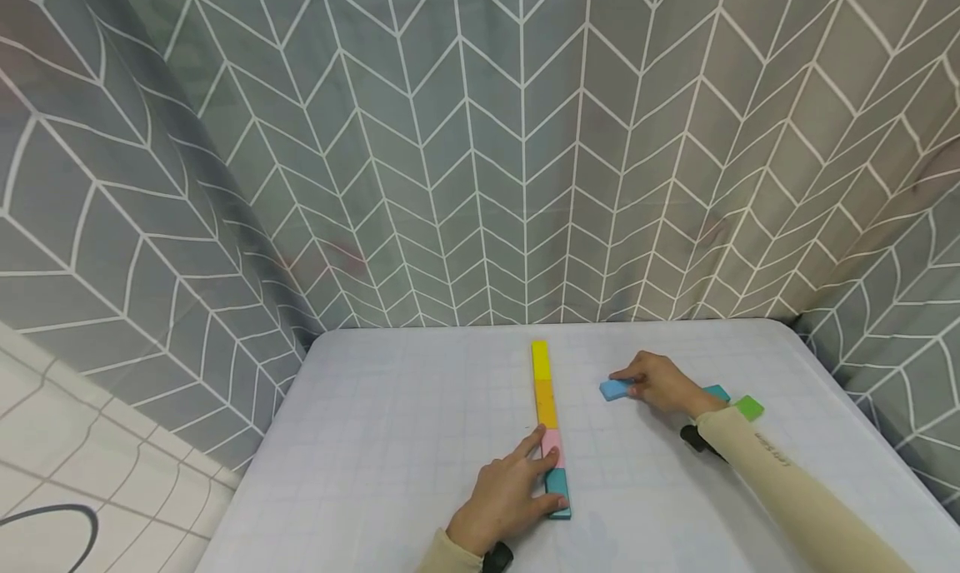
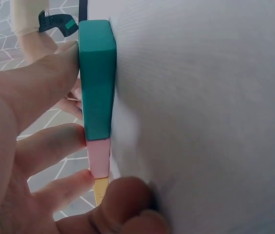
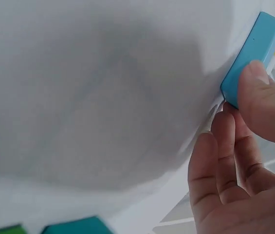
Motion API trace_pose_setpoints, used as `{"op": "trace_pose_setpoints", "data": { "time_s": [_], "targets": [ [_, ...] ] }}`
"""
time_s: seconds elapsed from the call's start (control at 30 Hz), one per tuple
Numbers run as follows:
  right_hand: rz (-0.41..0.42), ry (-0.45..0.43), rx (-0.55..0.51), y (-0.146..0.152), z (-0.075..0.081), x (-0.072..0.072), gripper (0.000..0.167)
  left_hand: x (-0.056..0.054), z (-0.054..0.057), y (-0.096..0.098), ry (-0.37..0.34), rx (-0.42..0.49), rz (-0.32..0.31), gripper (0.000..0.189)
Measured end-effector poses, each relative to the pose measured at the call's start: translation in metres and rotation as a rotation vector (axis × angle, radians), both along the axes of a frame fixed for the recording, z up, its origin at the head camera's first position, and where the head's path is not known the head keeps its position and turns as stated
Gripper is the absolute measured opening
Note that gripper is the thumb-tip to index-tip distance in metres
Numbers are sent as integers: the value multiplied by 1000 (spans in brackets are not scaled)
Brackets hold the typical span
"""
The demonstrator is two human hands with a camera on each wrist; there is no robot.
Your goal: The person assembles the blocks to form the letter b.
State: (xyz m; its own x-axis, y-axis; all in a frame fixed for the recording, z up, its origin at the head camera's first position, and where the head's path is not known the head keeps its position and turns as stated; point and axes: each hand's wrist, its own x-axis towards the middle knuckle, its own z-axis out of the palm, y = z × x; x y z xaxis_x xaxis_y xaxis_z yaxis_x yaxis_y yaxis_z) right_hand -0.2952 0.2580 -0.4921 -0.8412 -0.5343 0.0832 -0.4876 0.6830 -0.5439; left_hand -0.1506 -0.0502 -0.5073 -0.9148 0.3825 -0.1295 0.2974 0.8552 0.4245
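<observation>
A straight row of blocks lies on the white table: a yellow block (image 1: 541, 361) at the far end, an orange block (image 1: 546, 405), a pink block (image 1: 552, 446) and a teal block (image 1: 557, 483) nearest me. My left hand (image 1: 510, 490) rests on the near part of this row, thumb and fingertips touching the teal and pink blocks (image 2: 98, 158). To the right of the row, my right hand (image 1: 663, 383) pinches a light blue block (image 1: 615, 389) between thumb and fingers. In the right wrist view the thumb presses on the blue block's (image 3: 254, 53) side.
Beyond my right wrist lie another teal block (image 1: 717, 392) and a green block (image 1: 748, 407). Grey curtains (image 1: 480, 156) with white chevron lines hang behind the table (image 1: 360, 440) and at both sides. White tiles (image 1: 105, 448) show at the lower left.
</observation>
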Motion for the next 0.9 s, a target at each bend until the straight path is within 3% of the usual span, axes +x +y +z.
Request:
{"op": "trace_pose_setpoints", "data": {
  "time_s": [0.43, 0.9],
  "targets": [
    [54, 34, -27, -42, -7, 6, 31, 0, 0, 0, -10, 4, 4, 68],
    [65, -25, -51, -63, -5, 14, 29, 0, -1, -2, -15, -4, -5, 70]
  ]
}}
